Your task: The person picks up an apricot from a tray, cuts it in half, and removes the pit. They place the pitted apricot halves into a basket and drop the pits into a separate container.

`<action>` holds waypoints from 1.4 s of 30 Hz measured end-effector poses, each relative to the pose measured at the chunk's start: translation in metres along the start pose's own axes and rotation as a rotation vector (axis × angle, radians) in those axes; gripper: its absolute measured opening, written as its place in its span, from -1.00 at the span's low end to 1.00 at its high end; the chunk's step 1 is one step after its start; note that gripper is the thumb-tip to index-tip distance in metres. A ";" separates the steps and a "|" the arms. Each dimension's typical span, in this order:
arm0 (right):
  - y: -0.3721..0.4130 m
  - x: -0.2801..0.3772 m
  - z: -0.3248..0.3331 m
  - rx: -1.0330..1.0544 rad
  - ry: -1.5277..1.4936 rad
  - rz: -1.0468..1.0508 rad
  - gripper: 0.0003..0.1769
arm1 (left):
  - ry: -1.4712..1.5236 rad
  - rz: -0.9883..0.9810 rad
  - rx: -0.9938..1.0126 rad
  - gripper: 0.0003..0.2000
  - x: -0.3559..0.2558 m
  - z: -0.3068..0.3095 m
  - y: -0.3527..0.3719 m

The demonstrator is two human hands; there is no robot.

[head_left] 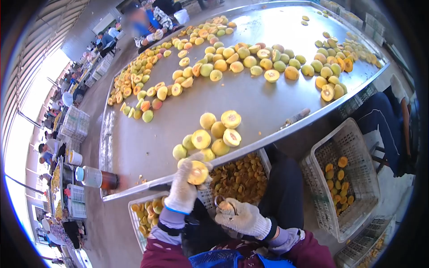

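Observation:
My left hand (183,187), in a white knit glove, is closed around a halved yellow peach (198,173), its cut face turned up. The hand is at the near edge of the metal table (250,105). Lower and to the right, my right hand (246,219), also gloved, is wrapped around a small pitting tool (219,200) with a curved metal loop; its handle is mostly hidden in the fingers. Just beyond my left hand lies a small group of peaches (218,129), some with cut faces showing.
Below the table edge stands a crate of brownish pieces (239,178). A crate of peach halves (147,214) is at my left, and a larger crate (313,187) at my right. A lidded jar (91,177) stands near the left corner. Other people sit around.

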State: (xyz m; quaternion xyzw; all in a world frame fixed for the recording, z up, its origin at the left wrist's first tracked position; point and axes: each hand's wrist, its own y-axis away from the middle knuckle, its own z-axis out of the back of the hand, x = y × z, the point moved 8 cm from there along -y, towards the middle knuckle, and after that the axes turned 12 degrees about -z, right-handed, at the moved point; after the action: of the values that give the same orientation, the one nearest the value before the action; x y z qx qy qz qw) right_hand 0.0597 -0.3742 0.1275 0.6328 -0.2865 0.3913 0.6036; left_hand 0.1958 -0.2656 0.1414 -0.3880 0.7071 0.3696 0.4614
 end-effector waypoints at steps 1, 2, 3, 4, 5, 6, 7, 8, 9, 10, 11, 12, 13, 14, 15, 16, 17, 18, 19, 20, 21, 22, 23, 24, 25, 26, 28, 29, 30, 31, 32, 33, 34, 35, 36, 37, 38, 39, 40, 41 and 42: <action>0.002 0.000 -0.003 -0.006 0.046 -0.001 -0.50 | 0.037 0.021 -0.014 -0.41 0.005 -0.007 0.013; 0.004 -0.001 -0.007 -0.012 0.096 0.000 -0.49 | 0.076 0.038 -0.028 -0.41 0.012 -0.013 0.024; 0.007 -0.003 -0.012 -0.005 0.071 0.010 -0.49 | 0.126 0.025 -0.041 -0.39 0.020 -0.015 0.032; 0.008 -0.005 -0.015 -0.003 0.071 0.001 -0.49 | 0.168 0.039 -0.058 -0.34 0.024 -0.019 0.041; 0.009 -0.007 -0.016 -0.041 0.088 -0.003 -0.49 | 0.179 0.038 -0.027 -0.33 0.027 -0.021 0.047; 0.011 -0.008 -0.016 -0.078 0.108 -0.008 -0.49 | 0.192 0.036 0.003 -0.32 0.029 -0.022 0.054; 0.013 -0.009 -0.015 -0.108 0.127 -0.021 -0.49 | 0.198 0.044 -0.001 -0.32 0.032 -0.023 0.059; 0.015 -0.008 -0.015 -0.108 0.129 -0.030 -0.49 | 0.242 0.016 -0.007 -0.32 0.031 -0.026 0.062; 0.018 -0.005 -0.012 -0.131 0.138 -0.032 -0.48 | 0.284 -0.016 -0.013 -0.32 0.029 -0.028 0.066; 0.021 -0.001 -0.011 -0.153 0.147 -0.029 -0.48 | 0.288 -0.016 -0.015 -0.32 0.027 -0.032 0.071; 0.024 0.002 -0.009 -0.191 0.171 -0.011 -0.47 | 0.286 -0.038 -0.057 -0.33 0.023 -0.033 0.076; 0.024 0.000 -0.011 -0.191 0.173 -0.011 -0.47 | 0.284 -0.060 -0.099 -0.34 0.020 -0.032 0.079; 0.026 0.001 -0.011 -0.240 0.205 0.024 -0.46 | 0.326 -0.072 -0.082 -0.34 0.019 -0.032 0.081; 0.027 0.002 -0.010 -0.289 0.236 0.058 -0.46 | 0.327 -0.071 -0.083 -0.34 0.018 -0.033 0.082; 0.027 0.001 -0.012 -0.289 0.237 0.056 -0.46 | 0.321 -0.083 -0.094 -0.33 0.014 -0.035 0.084; 0.026 0.000 -0.016 -0.251 0.222 0.047 -0.45 | 0.314 -0.094 -0.105 -0.33 0.012 -0.036 0.086; 0.025 -0.001 -0.019 -0.213 0.208 0.038 -0.44 | 0.315 -0.093 -0.106 -0.33 0.015 -0.034 0.087; 0.025 -0.001 -0.021 -0.212 0.208 0.035 -0.44 | 0.321 -0.108 -0.089 -0.32 0.017 -0.033 0.088; 0.027 0.001 -0.021 -0.243 0.232 0.049 -0.47 | 0.328 -0.123 -0.072 -0.32 0.018 -0.033 0.089; 0.028 0.003 -0.021 -0.274 0.257 0.065 -0.49 | 0.330 -0.121 -0.072 -0.32 0.019 -0.035 0.091; 0.028 0.003 -0.021 -0.275 0.257 0.062 -0.49 | 0.288 -0.163 -0.094 -0.33 0.015 -0.037 0.092; 0.031 0.008 -0.020 -0.332 0.295 0.124 -0.53 | 0.246 -0.202 -0.115 -0.34 0.011 -0.039 0.094; 0.034 0.012 -0.019 -0.388 0.333 0.185 -0.56 | 0.247 -0.199 -0.114 -0.34 0.012 -0.042 0.097; 0.034 0.010 -0.021 -0.388 0.333 0.182 -0.56 | 0.216 -0.254 -0.125 -0.35 0.009 -0.044 0.100; 0.035 0.010 -0.023 -0.379 0.307 0.233 -0.61 | 0.186 -0.311 -0.136 -0.37 0.005 -0.044 0.102; 0.036 0.011 -0.025 -0.369 0.281 0.283 -0.65 | 0.186 -0.309 -0.135 -0.37 0.005 -0.044 0.102; 0.034 0.013 -0.021 -0.132 0.068 0.031 -0.67 | -0.029 -0.457 -0.026 -0.41 -0.009 -0.051 0.104; 0.034 0.003 -0.030 0.102 -0.147 -0.219 -0.69 | 0.071 -0.442 0.014 -0.40 -0.005 -0.051 0.102; 0.034 0.002 -0.026 0.097 -0.146 -0.219 -0.69 | 0.075 -0.442 0.018 -0.40 -0.006 -0.051 0.102; 0.035 0.000 -0.028 0.175 -0.208 -0.243 -0.69 | 0.200 -0.393 0.021 -0.37 -0.006 -0.052 0.102; 0.035 0.000 -0.031 0.256 -0.270 -0.266 -0.69 | 0.323 -0.343 0.024 -0.33 -0.005 -0.054 0.102; 0.036 0.005 -0.030 0.257 -0.271 -0.266 -0.69 | 0.321 -0.319 -0.023 -0.25 -0.006 -0.052 0.104; 0.039 0.011 -0.024 0.171 -0.170 -0.270 -0.67 | 0.318 -0.317 -0.025 -0.25 -0.007 -0.049 0.103; 0.040 0.014 -0.018 0.086 -0.068 -0.273 -0.66 | 0.313 -0.275 -0.036 -0.25 -0.004 -0.043 0.101; 0.039 0.011 -0.022 0.093 -0.064 -0.273 -0.66 | 0.310 -0.236 -0.052 -0.25 -0.002 -0.037 0.100; 0.038 0.013 -0.017 -0.037 0.099 -0.136 -0.63 | 0.249 -0.223 -0.062 -0.29 0.000 -0.032 0.099; 0.038 0.015 -0.015 -0.169 0.258 0.001 -0.61 | 0.249 -0.224 -0.066 -0.29 0.001 -0.027 0.098; 0.040 0.023 -0.016 -0.288 0.343 0.151 -0.58 | 0.201 -0.200 -0.046 -0.30 0.003 -0.025 0.098; 0.040 0.020 -0.018 -0.285 0.345 0.149 -0.58 | 0.154 -0.176 -0.024 -0.30 0.005 -0.026 0.097; 0.040 0.019 -0.020 -0.301 0.385 0.122 -0.59 | 0.039 -0.192 -0.054 -0.27 0.003 -0.026 0.098; 0.041 0.019 -0.020 -0.317 0.425 0.095 -0.60 | 0.039 -0.190 -0.056 -0.27 0.003 -0.025 0.099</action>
State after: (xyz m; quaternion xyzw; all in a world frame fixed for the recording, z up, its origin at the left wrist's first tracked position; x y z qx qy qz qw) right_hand 0.0332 -0.3565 0.1650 0.4200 -0.2402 0.4937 0.7226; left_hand 0.0981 -0.2458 0.1623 -0.4733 0.6653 0.3361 0.4695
